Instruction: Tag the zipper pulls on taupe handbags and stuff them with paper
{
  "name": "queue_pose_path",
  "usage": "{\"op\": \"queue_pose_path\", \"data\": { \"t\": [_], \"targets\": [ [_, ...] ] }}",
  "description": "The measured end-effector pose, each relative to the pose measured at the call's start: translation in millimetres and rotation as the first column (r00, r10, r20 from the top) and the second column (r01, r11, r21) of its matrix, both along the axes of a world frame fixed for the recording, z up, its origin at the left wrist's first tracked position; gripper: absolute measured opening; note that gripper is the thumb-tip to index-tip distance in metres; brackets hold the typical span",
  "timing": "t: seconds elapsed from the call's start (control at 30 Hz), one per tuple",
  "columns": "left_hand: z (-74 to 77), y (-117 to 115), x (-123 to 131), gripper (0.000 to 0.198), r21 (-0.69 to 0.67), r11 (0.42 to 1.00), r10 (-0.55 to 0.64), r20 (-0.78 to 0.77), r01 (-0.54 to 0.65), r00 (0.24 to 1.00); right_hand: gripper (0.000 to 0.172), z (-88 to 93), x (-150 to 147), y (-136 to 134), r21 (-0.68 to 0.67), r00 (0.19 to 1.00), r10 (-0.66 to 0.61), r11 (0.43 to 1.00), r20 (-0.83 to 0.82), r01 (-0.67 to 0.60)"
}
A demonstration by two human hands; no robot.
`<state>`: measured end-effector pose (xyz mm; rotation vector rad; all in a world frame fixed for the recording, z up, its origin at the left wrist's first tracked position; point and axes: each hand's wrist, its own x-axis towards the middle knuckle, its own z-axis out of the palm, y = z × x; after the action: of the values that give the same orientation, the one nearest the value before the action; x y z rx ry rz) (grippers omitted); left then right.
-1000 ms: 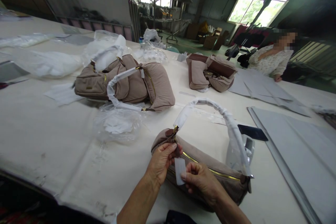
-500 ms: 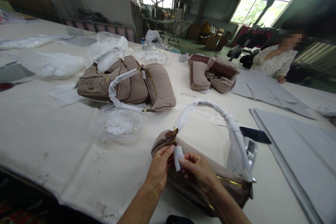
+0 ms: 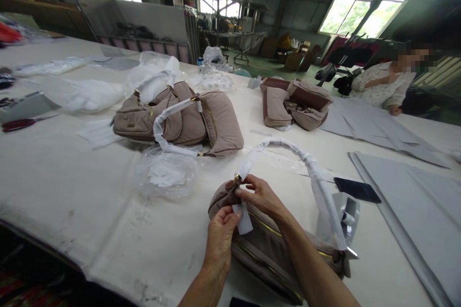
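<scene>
Left hand: the person's left hand (image 3: 221, 230) pinches the upper end of a small white rectangular slip (image 3: 245, 223) between thumb and fingertips; the slip's lower end hangs free in front of the bag.
Right hand: the right hand (image 3: 261, 196) has its fingertips bent in narrowly at the bag's left end, just below the gold-coloured metal strap fitting (image 3: 237, 178); whether they are closed on anything, I cannot tell.
Taupe fabric handbag with gold zips (image 3: 261, 240): lies on the broad white-covered table (image 3: 144, 235) under both hands, its white-wrapped strap (image 3: 312, 170) arching up behind.
Left of the handbag: a clear plastic bag of white pieces (image 3: 167, 172), near more taupe bags (image 3: 226, 122).
Right of the handbag: a flat black rectangular object (image 3: 356, 189).
Far side: a co-worker in a pale patterned top (image 3: 382, 84).
</scene>
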<state>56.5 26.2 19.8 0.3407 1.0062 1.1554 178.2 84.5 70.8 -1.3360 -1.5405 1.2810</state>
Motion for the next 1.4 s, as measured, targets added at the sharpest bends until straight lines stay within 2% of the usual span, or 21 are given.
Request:
{"op": "queue_pose_path", "data": {
  "t": [0.07, 0.17, 0.3, 0.4, 0.47, 0.57, 0.63, 0.77, 0.83, 0.93, 1.0, 1.03, 1.13, 1.2, 1.23, 1.3, 1.33, 1.4],
  "targets": [
    [1.3, -2, -3, 0.034, -0.030, 1.000, -0.001, -0.013, 0.001, 1.000, 0.020, -8.2, 1, 5, -0.064, 0.988, 0.081, 0.994, -0.133, -0.090],
    [3.7, -6, -5, 0.033, -0.072, 0.997, 0.012, -0.020, -0.014, 1.000, 0.021, -21.0, 0, -2, -0.147, 0.969, 0.071, 0.983, -0.235, -0.107],
    [4.6, -13, -4, 0.031, -0.037, 0.997, 0.074, -0.003, -0.074, 0.997, 0.019, -21.3, -4, -17, -0.168, 0.979, 0.063, 0.981, -0.194, -0.096],
    [2.2, -18, -2, 0.031, -0.011, 0.995, 0.100, -0.030, -0.100, 0.995, 0.018, -13.0, -8, -21, -0.067, 0.988, 0.096, 0.992, -0.120, -0.105],
    [-0.9, -20, -2, 0.030, -0.023, 0.992, 0.125, -0.054, -0.126, 0.991, 0.020, -9.0, -11, -21, -0.023, 0.986, 0.143, 0.989, -0.088, -0.145],
    [-6.4, -22, -3, 0.028, -0.021, 0.982, 0.187, -0.052, -0.188, 0.981, 0.020, -8.1, -13, -23, -0.032, 0.976, 0.203, 0.978, -0.074, -0.205],
    [-9.2, -22, -4, 0.026, -0.006, 0.978, 0.210, -0.043, -0.210, 0.977, 0.020, -10.6, -14, -29, -0.037, 0.987, 0.158, 0.986, -0.041, -0.160],
    [-10.3, -20, -6, 0.022, 0.032, 0.979, 0.201, -0.076, -0.199, 0.977, 0.021, -21.6, -12, -42, -0.074, 0.999, -0.019, 0.997, -0.037, 0.016],
    [-8.7, -19, -5, 0.022, 0.067, 0.982, 0.184, -0.133, -0.177, 0.974, 0.020, -27.0, -11, -44, -0.090, 0.998, -0.034, 0.996, -0.058, 0.029],
    [-4.6, -22, -5, 0.022, 0.135, 0.988, 0.106, -0.230, -0.076, 0.967, 0.018, -30.2, -7, -39, -0.061, 0.998, 0.030, 0.998, -0.051, -0.033],
    [-1.3, -25, -6, 0.023, 0.200, 0.980, 0.088, -0.319, -0.024, 0.944, 0.018, -29.6, -5, -34, -0.034, 0.995, 0.088, 0.995, -0.047, -0.090],
    [0.6, -25, -8, 0.024, 0.237, 0.971, 0.118, -0.380, -0.027, 0.917, 0.018, -29.2, -5, -31, -0.019, 0.993, 0.107, 0.994, -0.048, -0.108],
    [7.1, -17, -17, 0.041, 0.358, 0.932, 0.280, -0.599, -0.062, 0.750, 0.018, -30.5, -5, -24, 0.071, 0.990, 0.130, 0.989, -0.054, -0.126],
    [11.3, -5, -24, 0.054, 0.438, 0.898, 0.313, -0.698, 0.038, 0.644, 0.018, -33.7, -6, -21, 0.135, 0.990, 0.134, 0.983, -0.042, -0.128],
    [12.7, 2, -28, 0.053, 0.470, 0.874, 0.303, -0.725, 0.123, 0.619, 0.018, -35.7, -7, -20, 0.156, 0.991, 0.133, 0.980, -0.027, -0.127],
    [13.5, 11, -34, 0.045, 0.515, 0.820, 0.274, -0.735, 0.248, 0.620, 0.019, -39.4, -7, -21, 0.162, 0.992, 0.127, 0.979, -0.001, -0.125],
    [12.7, 12, -36, 0.041, 0.524, 0.814, 0.270, -0.724, 0.251, 0.635, 0.019, -41.1, -6, -22, 0.153, 0.992, 0.125, 0.980, 0.002, -0.124],
    [8.9, 3, -38, 0.040, 0.492, 0.859, 0.288, -0.691, 0.139, 0.663, 0.019, -43.8, -6, -26, 0.124, 0.994, 0.110, 0.987, -0.021, -0.107]
  ]
}}
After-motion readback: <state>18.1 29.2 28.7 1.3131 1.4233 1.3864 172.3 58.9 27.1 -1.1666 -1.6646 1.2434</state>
